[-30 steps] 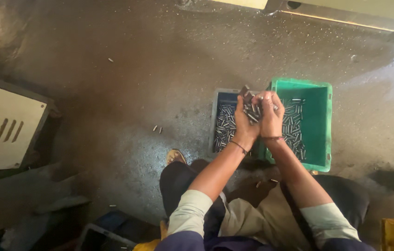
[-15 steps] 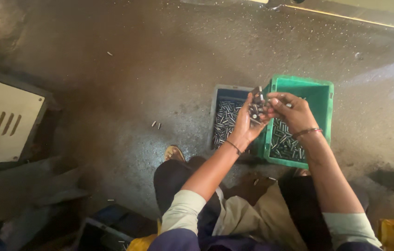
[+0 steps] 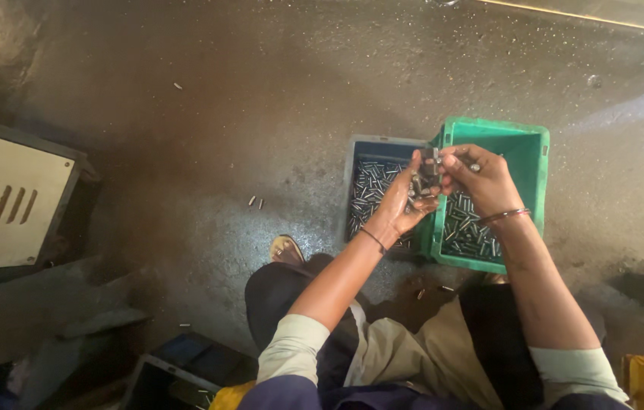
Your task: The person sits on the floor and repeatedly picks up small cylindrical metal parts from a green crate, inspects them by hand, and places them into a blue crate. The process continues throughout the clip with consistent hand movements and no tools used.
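Here both hands (image 3: 443,186) hold metal pins (image 3: 422,182) above green crate (image 3: 530,163).

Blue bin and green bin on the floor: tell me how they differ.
The green bin is bright green with taller walls; the blue bin is dark blue and shallower. The green bin lies under the right hand, the blue bin under the left hand. The green bin's far half shows bare bottom; the blue bin's parts spread wider. Both hold small metal pins.

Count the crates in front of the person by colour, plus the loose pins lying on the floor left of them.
Green crate: 1
Blue crate: 1
Loose pins on floor: 2
Total: 4
Both crates hold many small metal pins, too many to count.
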